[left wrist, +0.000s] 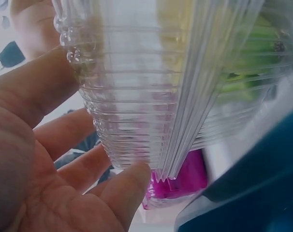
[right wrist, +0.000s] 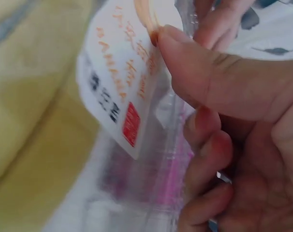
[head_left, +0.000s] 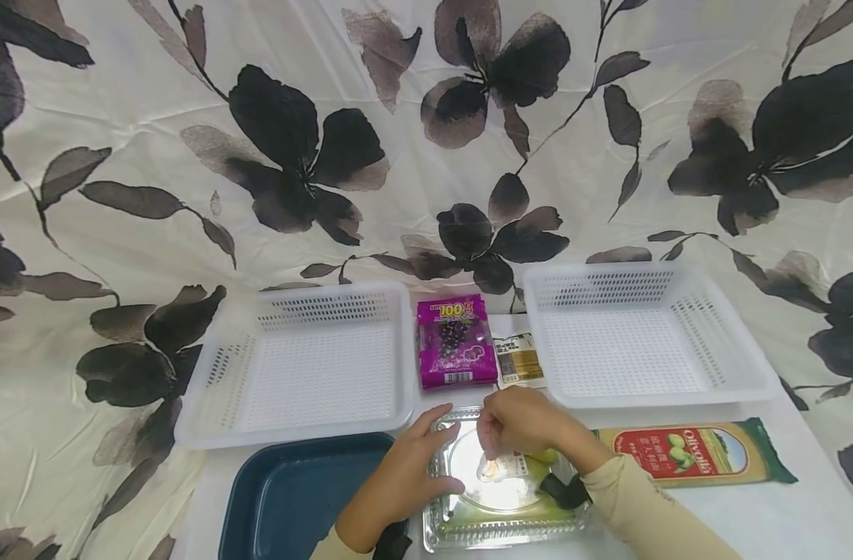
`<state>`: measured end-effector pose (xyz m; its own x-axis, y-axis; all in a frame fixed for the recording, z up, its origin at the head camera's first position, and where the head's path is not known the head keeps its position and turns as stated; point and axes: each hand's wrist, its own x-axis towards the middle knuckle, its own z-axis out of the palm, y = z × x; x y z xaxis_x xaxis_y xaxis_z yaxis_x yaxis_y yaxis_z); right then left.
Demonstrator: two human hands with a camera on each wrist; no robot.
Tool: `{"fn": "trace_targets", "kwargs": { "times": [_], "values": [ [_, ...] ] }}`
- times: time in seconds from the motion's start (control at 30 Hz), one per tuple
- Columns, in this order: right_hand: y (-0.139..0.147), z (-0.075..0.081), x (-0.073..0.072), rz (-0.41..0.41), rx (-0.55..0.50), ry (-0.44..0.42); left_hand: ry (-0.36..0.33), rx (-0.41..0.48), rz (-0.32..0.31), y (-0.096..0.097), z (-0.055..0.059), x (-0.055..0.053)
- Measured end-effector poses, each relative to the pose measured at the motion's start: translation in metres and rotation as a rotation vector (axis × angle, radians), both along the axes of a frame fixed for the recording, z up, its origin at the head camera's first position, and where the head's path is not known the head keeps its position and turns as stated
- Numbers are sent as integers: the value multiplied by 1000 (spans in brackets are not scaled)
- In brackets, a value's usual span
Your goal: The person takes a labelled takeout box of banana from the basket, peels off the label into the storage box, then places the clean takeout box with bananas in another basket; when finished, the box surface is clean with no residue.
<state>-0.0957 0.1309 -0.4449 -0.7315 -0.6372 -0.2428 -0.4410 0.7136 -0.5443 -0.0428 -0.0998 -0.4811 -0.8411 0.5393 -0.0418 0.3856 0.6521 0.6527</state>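
Observation:
A clear plastic clamshell box (head_left: 468, 523) with yellow-green bananas (head_left: 541, 459) inside lies in front of me. My left hand (head_left: 415, 467) is at its left side, fingers spread. In the left wrist view those fingers lie along the ribbed plastic wall (left wrist: 132, 111). My right hand (head_left: 527, 424) is bent down over the lid, fingers curled. Seen from the right wrist, its thumb and hidden index finger pinch the edge of a white paper label (right wrist: 108, 72) with orange print reading BANANA; the other fingers curl under the thumb.
Two white perforated baskets (head_left: 401, 365) (head_left: 538, 327) stand at the back. Between them lie a purple grape-candy bag (head_left: 457, 342) and a small brown-and-white packet (head_left: 519, 362). A dark blue tray (head_left: 307, 498) sits at left, a pasta pack (head_left: 692, 451) at right.

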Motion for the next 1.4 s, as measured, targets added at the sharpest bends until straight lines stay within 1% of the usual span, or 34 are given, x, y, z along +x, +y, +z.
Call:
{"fn": "trace_targets", "kwargs": {
  "times": [0.23,0.3,0.37,0.5,0.63,0.83,0.97,1.1,1.2,1.27,1.4],
  "values": [
    [11,5,-8,167,-77,-81,13,-33,-8,2,3,-2],
    [12,7,-8,192,-92,-100,16,-40,-8,3,4,-2],
    [13,8,-8,201,-104,-117,19,-47,-7,3,5,-2],
    [12,8,-7,177,-120,-149,34,-51,-8,4,6,-2],
    [11,7,-8,146,-115,-156,49,-46,-11,4,7,-1],
    [10,5,-10,116,-129,-204,43,-57,-4,5,7,0],
    [14,4,-10,99,-192,-285,42,-72,6,7,6,0],
    [22,3,-13,70,-275,-365,23,-86,11,8,6,0],
    [26,0,-16,40,-315,-387,20,-93,3,9,8,0],
    [27,-2,-17,26,-327,-384,21,-97,-4,9,9,1],
    [27,-4,-19,-10,-348,-410,18,-113,-11,9,11,2]
  ]
}}
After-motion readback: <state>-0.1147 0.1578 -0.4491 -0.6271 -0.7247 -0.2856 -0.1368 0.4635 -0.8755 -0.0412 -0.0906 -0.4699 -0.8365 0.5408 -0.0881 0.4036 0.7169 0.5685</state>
